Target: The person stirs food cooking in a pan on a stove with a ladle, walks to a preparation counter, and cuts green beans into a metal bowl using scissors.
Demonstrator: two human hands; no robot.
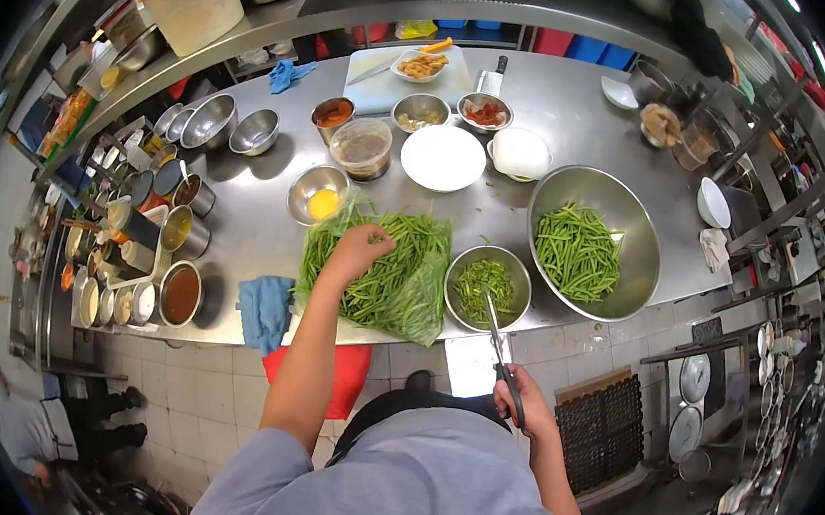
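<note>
My left hand (pixel 364 250) is over the pile of green beans (pixel 391 280), its fingers curled together among them; whatever they pinch is hidden. The beans lie on an opened clear green plastic bag (pixel 419 319) at the table's front edge. My right hand (pixel 525 402) grips a pair of scissors (pixel 500 349) by the black handles. Their blades point into a small steel bowl (pixel 451 300) of short green bean pieces (pixel 479 281). To its right, a large steel bowl (pixel 639 268) holds many more green beans (pixel 578 254).
Behind the bag stand a bowl with yellow egg (pixel 323 203), a lidded plastic tub (pixel 361 147) and a white plate (pixel 444 158). A cleaver (pixel 492 76) lies farther back. Sauce containers (pixel 181 294) crowd the left, near a blue cloth (pixel 264 311). Another person (pixel 35 426) is at lower left.
</note>
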